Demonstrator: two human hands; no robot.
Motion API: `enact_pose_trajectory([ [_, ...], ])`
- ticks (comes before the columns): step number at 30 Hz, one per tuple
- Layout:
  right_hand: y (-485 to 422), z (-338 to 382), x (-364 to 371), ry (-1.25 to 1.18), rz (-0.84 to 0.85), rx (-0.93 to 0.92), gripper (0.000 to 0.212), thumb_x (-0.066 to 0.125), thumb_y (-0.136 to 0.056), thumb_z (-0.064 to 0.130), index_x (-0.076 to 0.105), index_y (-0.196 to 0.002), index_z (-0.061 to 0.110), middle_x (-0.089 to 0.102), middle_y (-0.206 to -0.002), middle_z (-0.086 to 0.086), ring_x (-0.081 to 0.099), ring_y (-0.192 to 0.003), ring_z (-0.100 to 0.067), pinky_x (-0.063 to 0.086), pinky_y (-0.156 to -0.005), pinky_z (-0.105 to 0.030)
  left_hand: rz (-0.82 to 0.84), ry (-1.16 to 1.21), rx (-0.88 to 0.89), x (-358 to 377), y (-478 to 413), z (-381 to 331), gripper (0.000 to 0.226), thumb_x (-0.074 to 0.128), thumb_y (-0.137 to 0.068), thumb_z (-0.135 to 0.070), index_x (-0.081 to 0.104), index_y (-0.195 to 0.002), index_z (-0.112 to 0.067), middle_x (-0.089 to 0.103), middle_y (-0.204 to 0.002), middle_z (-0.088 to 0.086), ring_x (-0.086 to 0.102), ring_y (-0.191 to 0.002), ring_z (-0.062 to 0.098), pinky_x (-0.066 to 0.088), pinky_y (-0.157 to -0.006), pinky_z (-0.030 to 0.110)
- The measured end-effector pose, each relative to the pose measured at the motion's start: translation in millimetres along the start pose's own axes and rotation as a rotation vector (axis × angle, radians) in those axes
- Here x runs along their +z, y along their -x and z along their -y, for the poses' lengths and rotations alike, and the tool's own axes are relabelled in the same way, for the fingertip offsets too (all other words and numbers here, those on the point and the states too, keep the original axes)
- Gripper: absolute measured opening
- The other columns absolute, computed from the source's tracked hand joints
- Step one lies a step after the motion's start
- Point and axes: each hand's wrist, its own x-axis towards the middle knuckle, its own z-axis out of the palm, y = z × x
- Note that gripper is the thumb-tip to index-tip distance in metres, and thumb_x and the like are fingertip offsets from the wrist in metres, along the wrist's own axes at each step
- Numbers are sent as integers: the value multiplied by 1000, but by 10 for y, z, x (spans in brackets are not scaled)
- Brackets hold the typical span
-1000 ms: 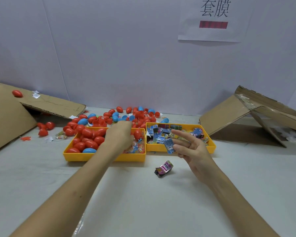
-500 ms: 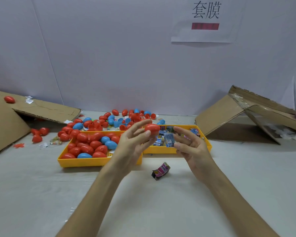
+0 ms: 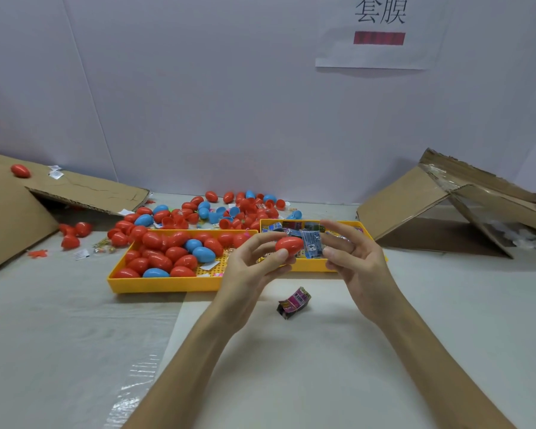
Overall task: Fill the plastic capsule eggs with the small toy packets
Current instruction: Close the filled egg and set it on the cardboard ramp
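My left hand (image 3: 250,267) pinches a red capsule egg (image 3: 289,245) between thumb and fingertips, above the table's middle. My right hand (image 3: 355,258) faces it and pinches a small blue toy packet (image 3: 311,246) right beside the egg. Behind them a yellow tray (image 3: 155,284) holds several red and blue eggs, and a second yellow tray (image 3: 361,226) to its right holds several toy packets. One purple packet (image 3: 294,302) lies on the table below my hands.
Loose red and blue eggs (image 3: 229,209) are piled behind the trays near the white wall. Flattened cardboard (image 3: 84,190) leans at the left, and an opened cardboard box (image 3: 446,205) lies at the right. A plastic sheet covers the table's left front.
My left hand lifted a red egg out of the left tray and carried it right. My right hand, holding the blue packet, came in to meet it.
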Motion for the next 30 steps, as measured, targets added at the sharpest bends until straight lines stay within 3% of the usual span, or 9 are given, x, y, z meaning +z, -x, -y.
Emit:
enact_pose_trajectory([
  [7, 22, 26, 17, 44, 22, 14, 40, 73, -76, 14, 77, -112, 30, 74, -112, -12, 68, -105, -16, 52, -68, -21, -27, -139, 20, 45, 19, 48, 34, 81, -71, -31, 76, -105, -33, 74, -108, -4, 73, -101, 24, 59, -80, 28],
  [10, 24, 30, 25, 43, 20, 19, 38, 71, -77, 15, 77, -113, 28, 74, -113, -12, 68, -99, -16, 52, -67, -21, -39, -172, 21, 53, 19, 55, 33, 80, -70, -33, 76, -102, -36, 74, -106, -8, 73, -101, 20, 59, -77, 26],
  [18, 10, 42, -15, -5, -9, 26, 35, 64, -86, 9, 78, -111, 28, 76, -99, -1, 70, -81, -12, 51, -64, -19, -28, -38, 18, 33, 26, 6, 34, 79, -72, -26, 76, -106, -28, 75, -109, 3, 73, -102, 25, 58, -80, 27],
  [30, -3, 34, -25, -20, 5, 77, 41, 64, -80, 18, 73, -119, 25, 76, -98, -3, 71, -75, -12, 52, -62, -19, -39, -86, 45, 41, 33, 0, 32, 79, -72, -28, 76, -104, -32, 73, -112, 2, 72, -104, 26, 59, -82, 30],
])
